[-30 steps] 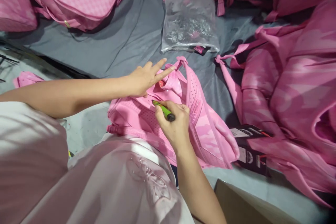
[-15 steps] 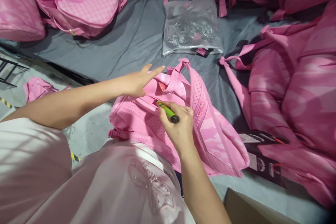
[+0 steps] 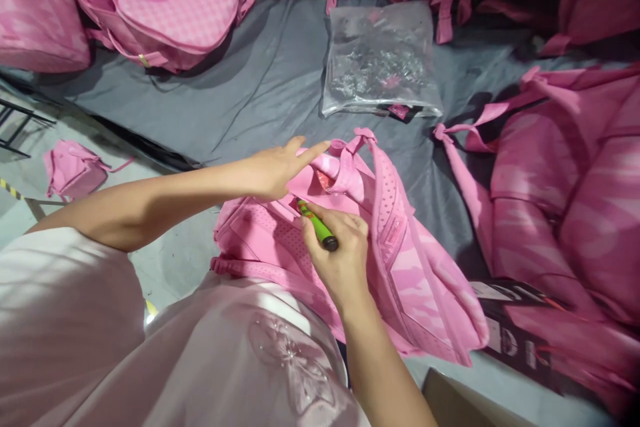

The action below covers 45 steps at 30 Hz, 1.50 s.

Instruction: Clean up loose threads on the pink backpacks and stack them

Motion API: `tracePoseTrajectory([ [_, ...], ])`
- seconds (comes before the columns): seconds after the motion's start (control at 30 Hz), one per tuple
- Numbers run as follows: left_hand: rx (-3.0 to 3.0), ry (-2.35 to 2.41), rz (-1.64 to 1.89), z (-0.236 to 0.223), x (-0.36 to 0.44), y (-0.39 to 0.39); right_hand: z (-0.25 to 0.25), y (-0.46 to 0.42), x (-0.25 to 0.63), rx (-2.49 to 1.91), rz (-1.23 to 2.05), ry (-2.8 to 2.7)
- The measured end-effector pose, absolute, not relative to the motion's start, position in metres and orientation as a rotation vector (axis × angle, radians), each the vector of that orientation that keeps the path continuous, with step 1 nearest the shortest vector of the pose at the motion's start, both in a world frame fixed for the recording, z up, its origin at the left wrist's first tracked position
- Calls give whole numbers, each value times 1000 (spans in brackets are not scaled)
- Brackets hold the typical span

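Observation:
A pink backpack (image 3: 425, 280) with dotted straps lies against my front at the table edge, its dotted back side facing me. My right hand (image 3: 340, 250) is closed around a green marker pen (image 3: 316, 221) with a black end. The pen's tip points at the upper back part of the bag, and the exact contact is hard to see. Beside it, my left hand (image 3: 277, 170) lies on the bag's upper edge with its visible fingers stretched and apart; some fingers are hidden. A red patch (image 3: 324, 180) shows near the bag's top loop.
A clear plastic bag (image 3: 380, 60) of small items lies on the grey cloth (image 3: 270, 107). Pink backpacks (image 3: 175, 0) line the back; another backpack (image 3: 540, 193) stands on the right with black printed tags (image 3: 520, 340). A small pink bag (image 3: 75, 170) is at left, below table height.
The whole view has shifted slightly, so things appear a little further right and lower. Both hands keep nearly the same places on the backpack, with the marker still in my right hand.

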State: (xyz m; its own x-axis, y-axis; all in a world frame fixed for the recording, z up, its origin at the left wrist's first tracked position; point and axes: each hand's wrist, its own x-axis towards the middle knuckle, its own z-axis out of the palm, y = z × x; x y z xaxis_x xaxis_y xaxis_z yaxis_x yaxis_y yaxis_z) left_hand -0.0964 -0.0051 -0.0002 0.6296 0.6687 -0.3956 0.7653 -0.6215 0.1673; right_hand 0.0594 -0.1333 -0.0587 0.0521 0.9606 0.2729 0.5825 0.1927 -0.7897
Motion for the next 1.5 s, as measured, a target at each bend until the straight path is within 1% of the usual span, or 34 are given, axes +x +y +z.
tracePoseTrajectory([
  [0.2, 2511, 1165, -375, -7, -98, -3, -56, -133, 54, -1488, 579, -1631],
  [0.5, 2469, 1218, -405, 2, -92, -6, -51, -131, 54, -1564, 554, -1680],
  [0.63, 2460, 1224, -399, 2, -91, -6, -49, -131, 57, -1509, 654, -1689],
  [0.73, 2435, 1238, -410, 2, -91, -6, -49, -129, 57, -1544, 620, -1683],
  [0.87, 2427, 1228, -384, -2, -91, -5, -48, -128, 59, -1499, 695, -1715],
  [1.0, 2421, 1225, -355, -4, -92, -5, -47, -132, 63, -1600, 563, -1718],
  [1.2, 2428, 1227, -360, -5, -93, -5, -49, -130, 58, -1509, 704, -1703],
  [1.37, 2463, 1195, -315, -12, -96, -2, -47, -129, 53, -1618, 570, -1699],
  [1.5, 2464, 1204, -305, -14, -97, -2, -47, -126, 53, -1492, 764, -1698],
])
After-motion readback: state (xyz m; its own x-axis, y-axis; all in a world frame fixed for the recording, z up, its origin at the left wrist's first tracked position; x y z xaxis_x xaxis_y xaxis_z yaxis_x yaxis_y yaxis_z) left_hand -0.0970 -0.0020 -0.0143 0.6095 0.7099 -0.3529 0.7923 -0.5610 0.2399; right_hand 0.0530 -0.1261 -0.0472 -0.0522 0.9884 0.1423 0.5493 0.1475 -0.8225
